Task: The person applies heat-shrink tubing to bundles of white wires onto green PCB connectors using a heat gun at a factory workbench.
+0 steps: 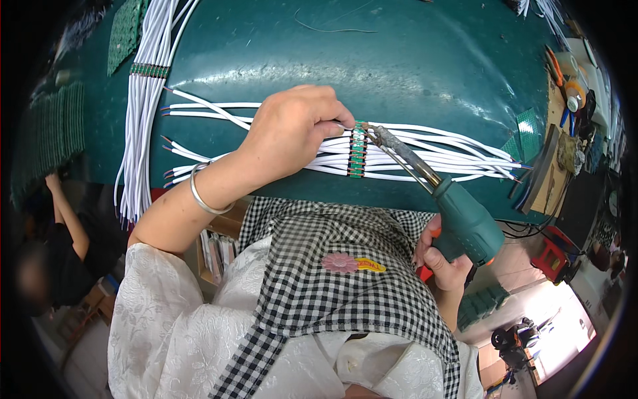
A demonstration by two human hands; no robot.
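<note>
My left hand reaches over the work, thumb and fingertips pinched on the end of a white wire at the top of a narrow green circuit board strip. White wires run out from both sides of that strip, their tips bare or coloured. In my right hand is a green soldering gun, gripped by its handle. Its dark, crusted tip slants up to the left and meets the strip's upper end, close beside my left fingertips. The hand hides part of the left-hand wires.
On the left lies a long bundle of white wires joined by another green strip, with a green board panel beside it. Tools, including orange-handled pliers, and a solder spool crowd the right side. Another person's arm shows at far left.
</note>
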